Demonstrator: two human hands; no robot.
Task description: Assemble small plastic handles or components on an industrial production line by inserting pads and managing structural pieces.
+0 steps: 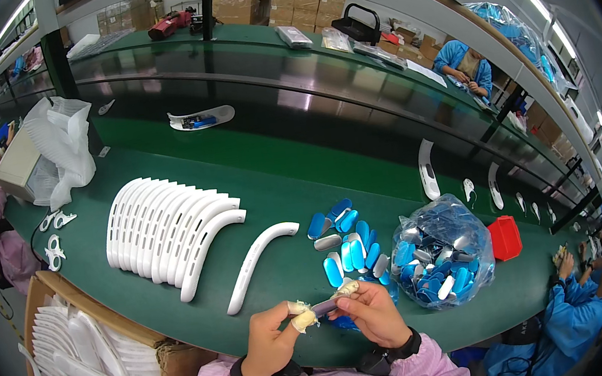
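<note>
A small grey-mauve oval plate (324,307) is held level between my two hands, just above the table's near edge. My left hand (270,344) pinches its left end, with pale yellow covers on the thumb and a fingertip. My right hand (374,317) grips the other end between thumb and fingers, and a yellowish cover shows there too. Behind my hands lie loose blue and silver oval plates (353,252). A single curved white plastic shell (256,266) rests left of them, beside a close row of similar white shells (165,233).
A clear bag (442,257) full of oval plates stands at the right, near a red bin (504,237). A cardboard box (171,362) of white parts sits front left. Beyond the green table (302,195) runs a conveyor with scattered parts. Co-workers sit at both sides.
</note>
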